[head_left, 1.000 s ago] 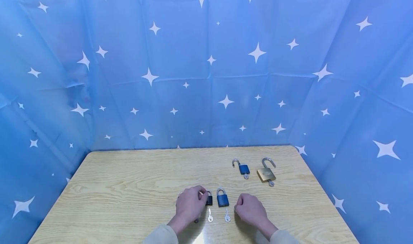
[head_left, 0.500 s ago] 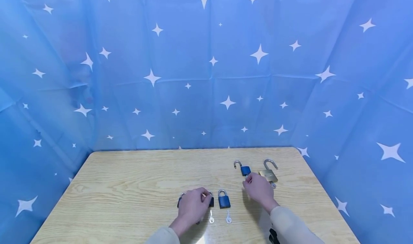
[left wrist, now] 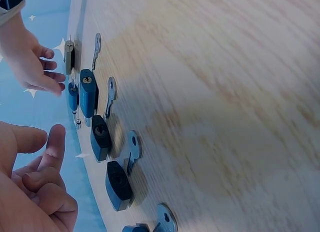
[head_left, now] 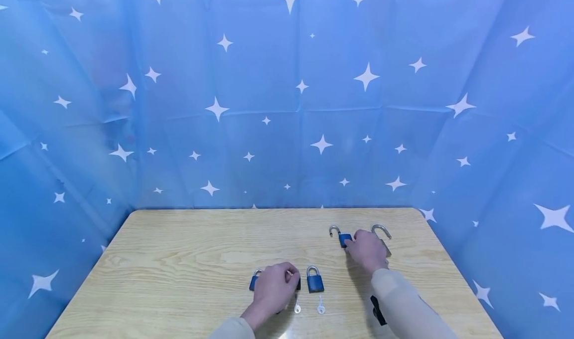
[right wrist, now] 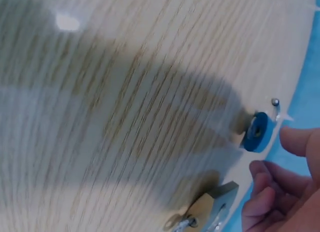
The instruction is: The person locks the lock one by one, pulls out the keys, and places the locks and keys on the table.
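Note:
My right hand [head_left: 367, 252] reaches to the far right. Its fingertips are close to the lower end of a small blue padlock [right wrist: 258, 132] with its shackle swung out. In the right wrist view, thumb and fingers are apart with nothing between them. Beside this hand lies a brass padlock [right wrist: 210, 207], shackle open, a key [right wrist: 187, 222] in its base. My left hand [head_left: 274, 288] hovers over a row of padlocks, thumb and index finger apart. Under and around it are a black padlock [left wrist: 101, 138], another dark padlock [left wrist: 119, 186] and a blue padlock [head_left: 255, 282].
Right of my left hand lies a larger blue padlock [head_left: 315, 282], its shackle closed. Loose silver keys [head_left: 321, 306] lie in front of the row, one per padlock. A light wooden table [head_left: 188, 259] carries everything. Behind it hangs a blue star-patterned curtain [head_left: 251, 139].
My right hand has moved from beside the larger blue padlock, away and to the right, to the open blue padlock. The left hand stays over the row.

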